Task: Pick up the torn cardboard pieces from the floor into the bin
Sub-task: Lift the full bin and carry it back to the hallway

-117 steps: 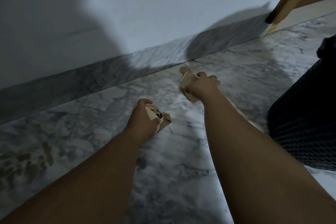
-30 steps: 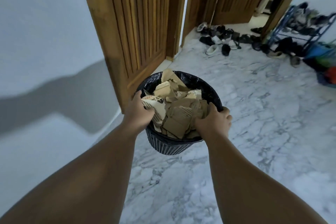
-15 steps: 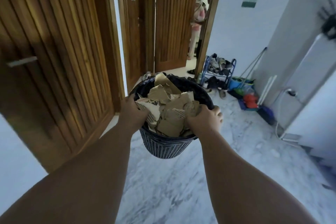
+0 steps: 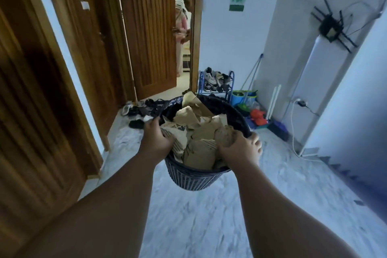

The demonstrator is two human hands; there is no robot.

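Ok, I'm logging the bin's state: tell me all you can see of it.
The bin is a round, dark basket of slotted plastic, lined with a black bag and heaped past its rim with torn brown cardboard. It is held upright in the air; the left hand and right hand grip its near rim.

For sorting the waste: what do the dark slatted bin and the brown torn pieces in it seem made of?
The dark slatted bin: probably matte plastic, judging by its moulded ribs. The brown torn pieces: corrugated cardboard, matte; fluted edges show.
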